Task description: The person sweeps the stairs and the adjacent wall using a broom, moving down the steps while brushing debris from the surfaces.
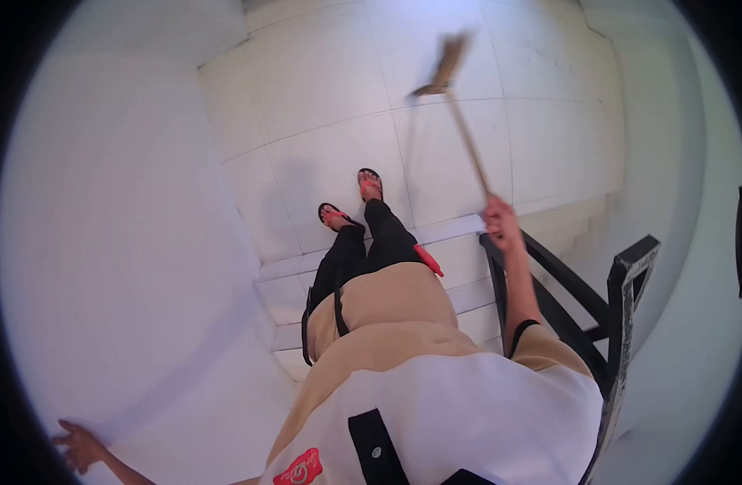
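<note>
My right hand (501, 220) is wrapped round the thin tan handle of a broom (468, 141). The broom reaches forward over the tiled floor, and its brownish head is smeared by motion. Off to the lower left, my left hand (81, 447) has its fingers spread and holds nothing. It lies against the white wall (128, 242) in this view.
Both my feet, in sandals (371, 184), stand on the white tiled floor (322, 121). White steps (286, 299) lie behind them, below my body. A black railing (625, 299) runs along the right, beside my right arm. Pale walls rise on both sides.
</note>
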Available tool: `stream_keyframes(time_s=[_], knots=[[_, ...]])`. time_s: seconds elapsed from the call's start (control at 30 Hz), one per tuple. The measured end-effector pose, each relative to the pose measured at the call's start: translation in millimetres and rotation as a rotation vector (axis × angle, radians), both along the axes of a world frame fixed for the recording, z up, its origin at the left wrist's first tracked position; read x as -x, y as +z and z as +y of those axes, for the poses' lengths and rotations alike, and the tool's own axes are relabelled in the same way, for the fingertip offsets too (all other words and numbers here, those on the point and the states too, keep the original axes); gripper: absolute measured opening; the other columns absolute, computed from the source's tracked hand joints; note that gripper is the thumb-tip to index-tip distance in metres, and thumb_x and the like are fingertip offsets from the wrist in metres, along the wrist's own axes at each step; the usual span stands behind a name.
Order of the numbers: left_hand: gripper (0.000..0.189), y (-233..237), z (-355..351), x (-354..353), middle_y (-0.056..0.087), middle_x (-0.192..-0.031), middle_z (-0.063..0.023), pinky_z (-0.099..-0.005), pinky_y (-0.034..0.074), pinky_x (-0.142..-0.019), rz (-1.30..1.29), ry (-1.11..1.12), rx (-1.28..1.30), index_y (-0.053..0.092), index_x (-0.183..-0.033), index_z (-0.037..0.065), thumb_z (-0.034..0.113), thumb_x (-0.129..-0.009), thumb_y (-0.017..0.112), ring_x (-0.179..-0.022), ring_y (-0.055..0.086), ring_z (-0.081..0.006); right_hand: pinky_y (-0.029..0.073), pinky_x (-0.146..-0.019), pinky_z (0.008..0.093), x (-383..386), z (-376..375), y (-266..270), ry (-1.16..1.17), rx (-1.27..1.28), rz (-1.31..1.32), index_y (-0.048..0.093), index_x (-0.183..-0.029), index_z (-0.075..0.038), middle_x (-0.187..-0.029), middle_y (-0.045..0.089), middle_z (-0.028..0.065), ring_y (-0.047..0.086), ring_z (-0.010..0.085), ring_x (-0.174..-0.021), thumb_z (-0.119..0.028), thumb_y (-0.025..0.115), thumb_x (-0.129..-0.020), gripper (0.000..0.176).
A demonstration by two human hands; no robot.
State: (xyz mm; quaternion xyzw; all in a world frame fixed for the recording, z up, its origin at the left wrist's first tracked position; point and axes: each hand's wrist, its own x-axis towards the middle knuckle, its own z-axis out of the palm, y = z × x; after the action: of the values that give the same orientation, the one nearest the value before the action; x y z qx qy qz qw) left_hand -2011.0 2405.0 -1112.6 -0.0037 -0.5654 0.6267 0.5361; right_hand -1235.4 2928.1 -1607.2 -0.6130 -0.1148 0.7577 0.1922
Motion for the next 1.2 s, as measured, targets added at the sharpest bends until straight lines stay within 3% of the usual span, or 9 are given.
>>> stream_keyframes(time_s=[0.2, 0.33, 0.43, 0.57, 0.73, 0.87, 1.0, 1.1, 1.2], knots=[[0.067, 7.8, -5.4, 12.1, 0.04, -0.104, -0.0275, -0.0515, 0.035, -0.057, 0.031, -0.333, 0.095, 0.039, -0.113, 0.024, 0.073, -0.069, 0.027, -0.083, 0.041, -0.0443, 0.023, -0.032, 0.0151, 8.5, -34.2, -75.0, 0.19, 0.251, -0.04, 0.048, -0.108, -0.005, -0.058, 0.044, 0.0016, 0.028, 0.0023, -0.037, -0.011, 0.055, -0.08, 0.03], [0.071, 3.4, 25.1, -17.3, 0.038, -0.1, -0.0297, -0.0532, 0.034, -0.057, -0.02, -0.387, 0.064, 0.033, -0.118, 0.017, 0.071, -0.071, 0.028, -0.08, 0.04, -0.0461, 0.025, -0.029, 0.0199, -141.8, -13.2, -141.6, 0.178, 0.142, -0.256, 0.058, -0.09, -0.006, -0.052, 0.045, 0.0007, 0.036, 0.0061, -0.036, -0.013, 0.059, -0.075, 0.017], [0.075, -2.1, 33.5, -18.6, 0.037, -0.096, -0.0313, -0.0545, 0.033, -0.057, -0.083, -0.424, 0.047, 0.029, -0.121, 0.012, 0.069, -0.071, 0.029, -0.078, 0.039, -0.0474, 0.029, -0.03, 0.0233, -211.1, 12.9, -162.3, 0.704, -0.295, -1.196, 0.058, -0.072, -0.005, -0.049, 0.047, 0.0032, 0.042, 0.01, -0.036, -0.008, 0.051, -0.074, 0.009], [0.08, -29.7, 70.1, -56.2, 0.021, -0.109, -0.0384, -0.0611, 0.025, -0.071, -0.271, -0.376, -0.188, 0.018, -0.127, 0.0, 0.061, -0.076, 0.031, -0.094, 0.026, -0.0543, 0.023, -0.029, 0.0185, -203.4, -3.3, -72.8, -0.347, -0.218, -0.473, 0.047, -0.085, -0.009, -0.053, 0.038, -0.0008, 0.032, 0.0052, -0.036, -0.012, 0.046, -0.084, 0.003], [0.082, -42.8, 80.0, -63.4, 0.006, -0.121, -0.047, -0.068, 0.02, -0.082, -0.389, -0.333, -0.386, 0.012, -0.128, -0.01, 0.054, -0.081, 0.029, -0.111, 0.013, -0.0622, 0.021, -0.03, 0.0143, -165.5, -61.7, 24.4, -0.254, 0.055, -0.263, 0.045, -0.101, -0.009, -0.057, 0.038, -0.0022, 0.029, 0.0018, -0.039, -0.011, 0.046, -0.085, 0.016], [0.082, -39.6, 79.3, -65.9, 0.007, -0.12, -0.0478, -0.0682, 0.021, -0.081, -0.412, -0.337, -0.405, 0.013, -0.127, -0.011, 0.054, -0.08, 0.03, -0.109, 0.013, -0.0634, 0.026, -0.03, 0.0158, -164.1, -90.7, -6.1, -0.163, 0.299, -0.179, 0.05, -0.107, -0.006, -0.057, 0.046, 0.0005, 0.034, 0.0034, -0.038, -0.006, 0.053, -0.079, 0.028], [0.08, -41.0, 90.6, -78.0, 0.005, -0.124, -0.0441, -0.065, 0.018, -0.086, -0.422, -0.273, -0.466, 0.013, -0.128, -0.011, 0.053, -0.082, 0.03, -0.115, 0.011, -0.0587, 0.028, -0.03, 0.0189, -215.2, -85.2, -87.2, 0.172, 0.22, -0.563, 0.053, -0.1, -0.005, -0.054, 0.045, 0.0012, 0.039, 0.0058, -0.038, -0.009, 0.055, -0.078, 0.022], [0.081, -21.4, 55.9, -42.3, 0.035, -0.093, -0.0348, -0.056, 0.032, -0.057, -0.187, -0.511, 0.023, 0.026, -0.122, 0.002, 0.066, -0.073, 0.029, -0.077, 0.038, -0.0484, 0.028, -0.029, 0.0218, -284.1, -75.2, -178.6, 0.681, -0.388, -1.425, 0.054, -0.094, -0.006, -0.047, 0.039, -0.0013, 0.039, 0.0072, -0.036, -0.014, 0.052, -0.081, 0.016], [0.084, -17.4, 41.8, -27.7, 0.041, -0.094, -0.0338, -0.0496, 0.035, -0.049, -0.07, -0.483, 0.175, 0.026, -0.125, 0.003, 0.069, -0.072, 0.029, -0.071, 0.045, -0.0439, 0.033, -0.031, 0.0236, -277.1, -20.4, -111.7, -0.452, -0.36, -0.598, 0.053, -0.099, -0.01, -0.055, 0.046, 0.0037, 0.044, 0.0105, -0.04, -0.021, 0.049, -0.083, 0.02]])
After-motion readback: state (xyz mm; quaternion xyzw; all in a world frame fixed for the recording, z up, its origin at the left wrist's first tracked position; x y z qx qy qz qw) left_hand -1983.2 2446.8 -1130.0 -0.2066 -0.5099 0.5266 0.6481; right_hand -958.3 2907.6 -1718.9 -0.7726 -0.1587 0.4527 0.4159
